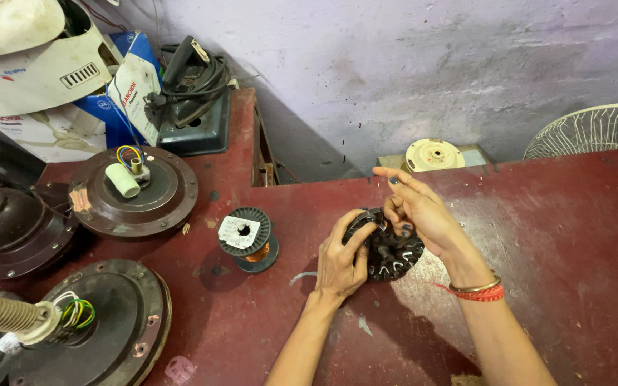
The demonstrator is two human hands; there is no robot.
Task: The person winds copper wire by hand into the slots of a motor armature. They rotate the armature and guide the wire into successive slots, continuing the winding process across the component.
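A dark round fan stator (392,256) with slotted teeth lies on the worn red table (552,236), near its middle. My left hand (340,259) grips the stator's left rim, thumb over the top. From the upper right, my right hand (416,207) pinches at the stator's top edge with its fingertips; the index finger points left. It is too small to tell whether a wire is between the fingers. A red thread and bangles (477,291) circle my right wrist.
A black spool of copper wire (247,238) stands left of the stator. Brown ceiling-fan motor housings (137,189) (94,325) sit at the left, with boxes and a black iron (193,86) behind. A cream disc (434,154) and a fan guard (595,129) sit at the back.
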